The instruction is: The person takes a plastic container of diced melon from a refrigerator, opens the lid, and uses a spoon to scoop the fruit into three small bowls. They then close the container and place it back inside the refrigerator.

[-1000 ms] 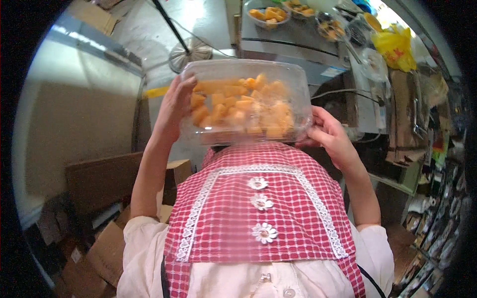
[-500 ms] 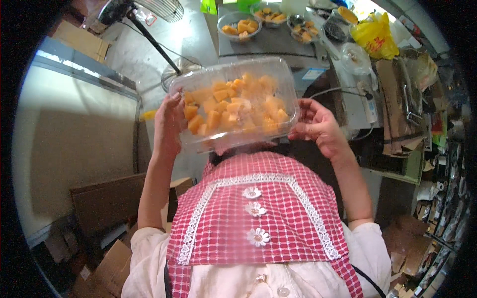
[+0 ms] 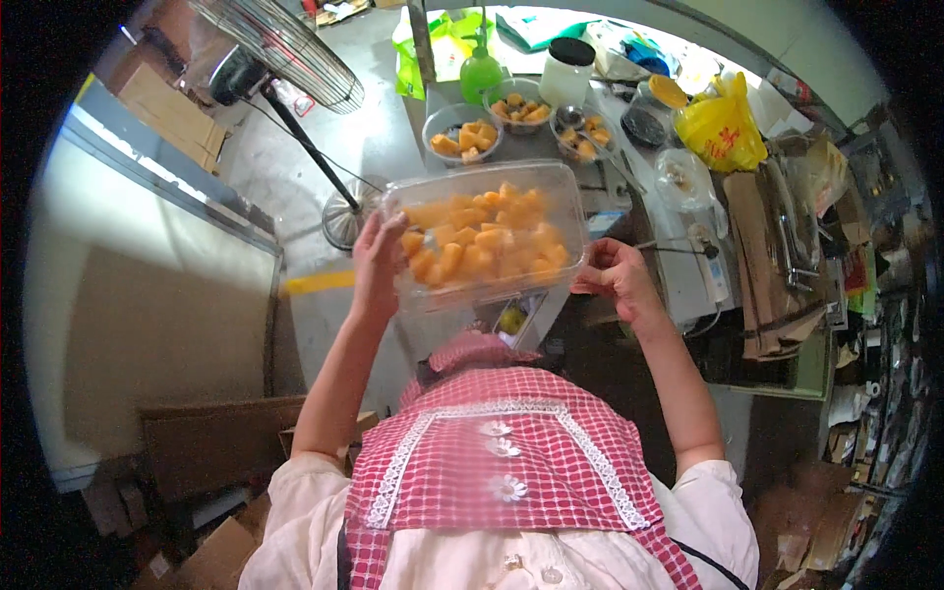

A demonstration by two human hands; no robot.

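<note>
A clear plastic container [image 3: 487, 241] full of orange fruit chunks is held up in front of me, above my red checked apron [image 3: 501, 457]. My left hand [image 3: 379, 258] grips its left end, with the fingers wrapped over the rim. At the container's right end, my right hand [image 3: 615, 280] holds the rim with curled fingers. The lid appears shut over the fruit.
A grey table [image 3: 644, 231] beyond the container carries bowls of cut fruit [image 3: 462, 138], a green spray bottle [image 3: 480, 69], a white tub [image 3: 568, 74] and a yellow bag [image 3: 723, 128]. A standing fan [image 3: 280, 49] is at the left. Cardboard boxes [image 3: 211, 462] lie on the floor.
The container sits further from me and lower in view than before. More of the table, bowls and fan have come into view. Both hands kept their hold.
</note>
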